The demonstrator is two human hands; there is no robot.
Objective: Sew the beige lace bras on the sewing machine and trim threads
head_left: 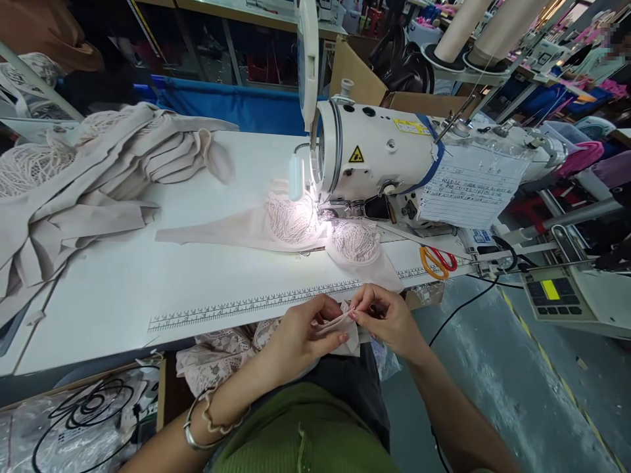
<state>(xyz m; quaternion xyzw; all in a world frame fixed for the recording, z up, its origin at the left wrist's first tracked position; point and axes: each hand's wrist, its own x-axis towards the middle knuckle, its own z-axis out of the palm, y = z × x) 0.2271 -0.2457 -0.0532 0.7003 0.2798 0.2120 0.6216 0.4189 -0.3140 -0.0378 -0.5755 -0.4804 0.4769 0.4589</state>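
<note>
Both hands are close together at the table's front edge, over my lap. My left hand (310, 332) is closed on a folded edge of pale pink fabric (348, 341). My right hand (387, 320) pinches the same fabric between thumb and fingers. Just beyond them a pale pink bra (231, 226) lies across the white table, its lace cups beside the lit needle area of the sewing machine (379, 148). More lace fabric (217, 364) hangs in my lap below the table edge.
A heap of beige bra pieces (123, 157) covers the table's left side. Orange and red-handled scissors (436, 261) lie at the right, near a printed ruler strip (246, 302). A paper sheet (468, 184) hangs on the machine. Thread cones (507, 33) stand behind.
</note>
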